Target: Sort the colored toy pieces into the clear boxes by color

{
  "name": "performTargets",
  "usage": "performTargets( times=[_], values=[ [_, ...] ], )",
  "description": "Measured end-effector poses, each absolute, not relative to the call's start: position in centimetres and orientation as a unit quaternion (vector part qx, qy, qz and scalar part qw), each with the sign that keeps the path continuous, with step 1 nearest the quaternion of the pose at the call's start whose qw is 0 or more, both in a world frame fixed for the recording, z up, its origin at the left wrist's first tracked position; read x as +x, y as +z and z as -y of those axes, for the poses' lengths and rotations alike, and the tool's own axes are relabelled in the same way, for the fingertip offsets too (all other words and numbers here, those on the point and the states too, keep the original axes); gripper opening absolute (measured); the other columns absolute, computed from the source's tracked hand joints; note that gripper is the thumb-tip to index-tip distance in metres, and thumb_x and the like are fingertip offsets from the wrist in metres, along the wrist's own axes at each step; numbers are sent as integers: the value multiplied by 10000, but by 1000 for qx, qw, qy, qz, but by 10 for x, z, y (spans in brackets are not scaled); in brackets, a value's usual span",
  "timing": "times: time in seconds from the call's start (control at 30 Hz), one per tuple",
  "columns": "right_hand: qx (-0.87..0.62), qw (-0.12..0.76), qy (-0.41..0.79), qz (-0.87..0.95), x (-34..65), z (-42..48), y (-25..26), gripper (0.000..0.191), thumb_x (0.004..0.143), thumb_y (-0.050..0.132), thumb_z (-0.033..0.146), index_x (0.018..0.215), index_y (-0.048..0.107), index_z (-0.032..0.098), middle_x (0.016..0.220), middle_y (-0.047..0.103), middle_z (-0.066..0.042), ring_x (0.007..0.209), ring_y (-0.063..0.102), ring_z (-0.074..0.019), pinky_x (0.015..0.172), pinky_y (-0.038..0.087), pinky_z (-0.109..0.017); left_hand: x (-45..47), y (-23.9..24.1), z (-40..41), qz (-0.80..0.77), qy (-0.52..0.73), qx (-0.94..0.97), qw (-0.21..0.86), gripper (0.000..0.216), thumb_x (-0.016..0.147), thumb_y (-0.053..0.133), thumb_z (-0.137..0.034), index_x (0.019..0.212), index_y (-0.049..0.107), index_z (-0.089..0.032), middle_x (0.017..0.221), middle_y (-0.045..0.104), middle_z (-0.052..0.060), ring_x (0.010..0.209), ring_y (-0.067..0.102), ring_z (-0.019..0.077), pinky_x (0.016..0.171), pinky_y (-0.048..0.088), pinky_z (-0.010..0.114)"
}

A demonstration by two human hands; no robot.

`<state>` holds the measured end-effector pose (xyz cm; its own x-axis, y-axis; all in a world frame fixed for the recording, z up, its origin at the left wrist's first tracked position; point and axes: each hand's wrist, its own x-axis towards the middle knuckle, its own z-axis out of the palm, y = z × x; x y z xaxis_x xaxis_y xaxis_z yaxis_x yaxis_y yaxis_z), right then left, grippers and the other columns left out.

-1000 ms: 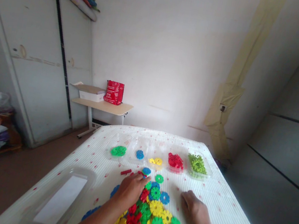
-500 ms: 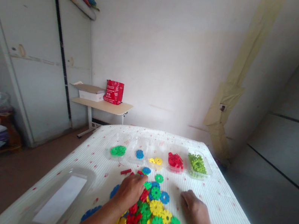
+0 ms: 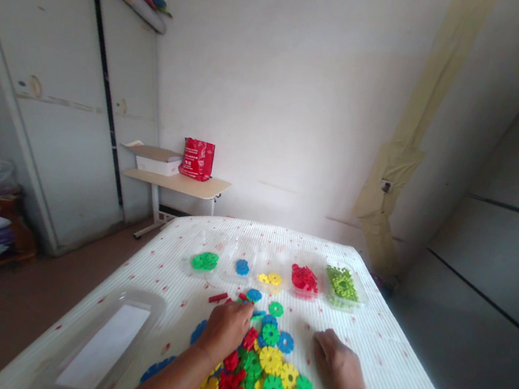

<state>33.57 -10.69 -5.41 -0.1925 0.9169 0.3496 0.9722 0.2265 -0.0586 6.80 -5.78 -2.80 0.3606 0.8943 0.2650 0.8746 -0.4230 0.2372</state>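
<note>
A pile of flat plastic snowflake discs (image 3: 264, 388), red, green, yellow and blue, lies on the white cloth-covered table (image 3: 169, 259) close to me. My left hand (image 3: 225, 329) rests palm down on the pile's far left part, fingertips by a small red piece and a blue disc (image 3: 253, 295); I cannot tell whether it grips anything. My right hand (image 3: 338, 365) lies flat on the cloth just right of the pile, holding nothing. Beyond the pile stands a row of clear trays holding green discs (image 3: 205, 260), blue discs (image 3: 242, 266), yellow discs (image 3: 270, 278), red pieces (image 3: 305, 280) and light-green pieces (image 3: 343, 283).
A clear plastic lid or box (image 3: 108, 343) lies at the table's near left. A loose red stick (image 3: 218, 297) lies left of my left hand. Behind stand a small side table (image 3: 176, 184) with a red bag (image 3: 197, 159) and a cardboard box, and a grey wardrobe (image 3: 55, 107).
My left hand has shifted very slightly forward over the pile. The right hand has stayed where it was.
</note>
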Motion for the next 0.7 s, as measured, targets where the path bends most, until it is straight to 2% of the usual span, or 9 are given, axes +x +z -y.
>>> performTargets(
  times=[0.27, 0.53, 0.7],
  values=[
    [-617, 157, -65, 769, 335, 107, -51, 262, 884, 325, 181, 775, 563, 197, 783, 608, -31, 664, 612, -132, 573, 384, -213, 69, -30, 56, -523, 181, 832, 40, 167, 779, 500, -94, 784, 626, -204, 803, 681, 29, 810, 629, 177, 673, 401, 240],
    [-616, 165, -67, 768, 335, 107, -51, 254, 865, 339, 165, 778, 575, 201, 786, 613, -28, 660, 615, -129, 567, 387, -205, 71, -25, 52, -480, 181, 855, 74, 284, 803, 489, -104, 977, 654, -257, 967, 685, 22, 940, 609, 170, 808, 426, 258],
    [-618, 167, -71, 765, 335, 106, -51, 252, 857, 341, 159, 763, 571, 201, 771, 609, -25, 650, 614, -127, 561, 381, -202, 75, -19, 48, -478, 173, 855, 106, 232, 811, 485, -136, 828, 697, -228, 875, 683, 30, 881, 617, 171, 787, 434, 255]
  ],
)
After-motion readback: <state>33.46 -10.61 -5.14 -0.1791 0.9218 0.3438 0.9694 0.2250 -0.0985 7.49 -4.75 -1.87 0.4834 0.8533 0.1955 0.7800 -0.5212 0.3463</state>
